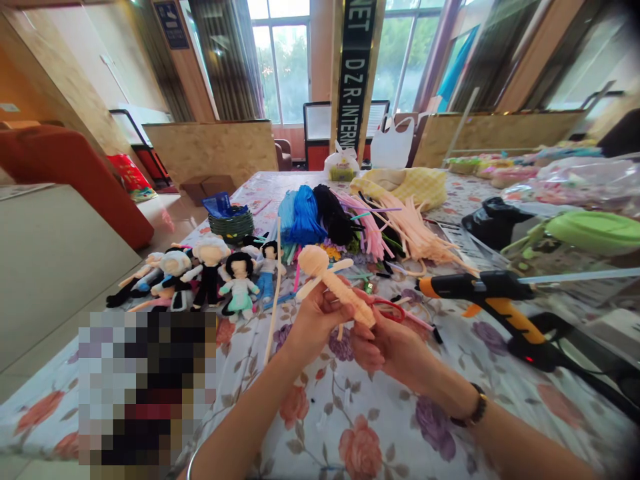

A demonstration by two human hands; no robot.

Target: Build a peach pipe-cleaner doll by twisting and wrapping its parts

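Note:
A peach-coloured doll body (350,297), made of wound pipe cleaners with a round head and stick-like arms, is held up over the table. My left hand (320,310) grips it round the middle, thumb across the torso. My right hand (383,343) has its fingers closed about the lower end of the body. Just behind my hands lie red-handled scissors (393,309), partly hidden. Several finished dolls (240,283) with black or white hair lie to the left of my hands.
A black and orange glue gun (500,300) stands at the right. Bundles of blue pipe cleaners (303,213) and peach pipe cleaners (415,230) lie at the back, near a green basket (230,227). A flowered cloth (325,433) covers the table. A pixelated patch hides the lower left.

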